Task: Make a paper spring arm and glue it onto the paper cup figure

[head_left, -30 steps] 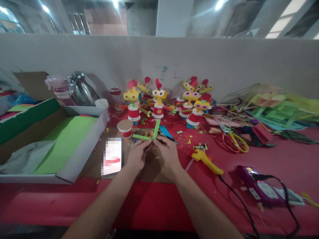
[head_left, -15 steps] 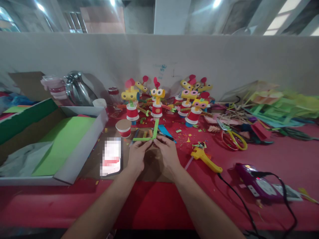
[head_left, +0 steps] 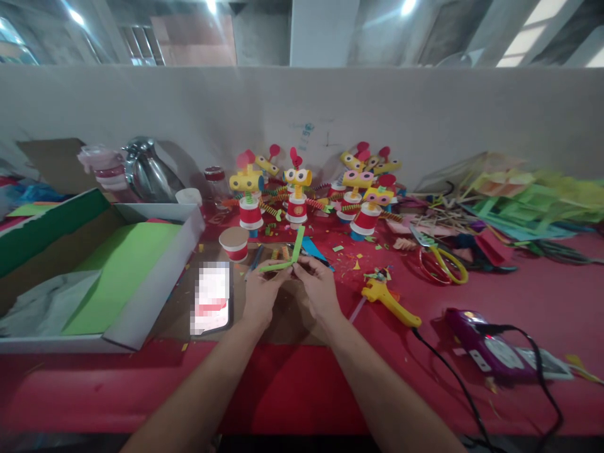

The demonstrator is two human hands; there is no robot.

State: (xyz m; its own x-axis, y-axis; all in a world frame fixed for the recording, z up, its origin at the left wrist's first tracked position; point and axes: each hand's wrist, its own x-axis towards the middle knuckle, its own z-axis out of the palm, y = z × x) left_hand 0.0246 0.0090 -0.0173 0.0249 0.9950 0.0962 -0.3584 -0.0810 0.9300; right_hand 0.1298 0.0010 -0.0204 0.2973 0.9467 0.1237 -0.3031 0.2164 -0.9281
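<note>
Two light green paper strips point(head_left: 298, 244) meet at a corner between my fingertips, one pointing up and away, the other out to the left. My left hand point(head_left: 262, 290) pinches the strips near that corner. From the right, my right hand point(head_left: 319, 286) grips the same corner, its fingertips close to the left ones. Both hands are above a brown board point(head_left: 287, 321). Just beyond them lie small folded orange paper springs point(head_left: 282, 253) and a blue strip point(head_left: 315, 250). A paper cup point(head_left: 234, 244) stands beyond my left hand.
Several cup figures point(head_left: 297, 204) stand along the wall. At left are a phone point(head_left: 214, 296) and an open box point(head_left: 160, 277) with green paper. A yellow glue gun point(head_left: 391, 303), scissors point(head_left: 443, 264) and a purple power strip point(head_left: 495, 352) with black cables lie at right.
The left-pointing strip has tilted and swung slightly, and the upright strip leans a little more to the right. Both hands still hold the corner, with the left hand slightly turned.
</note>
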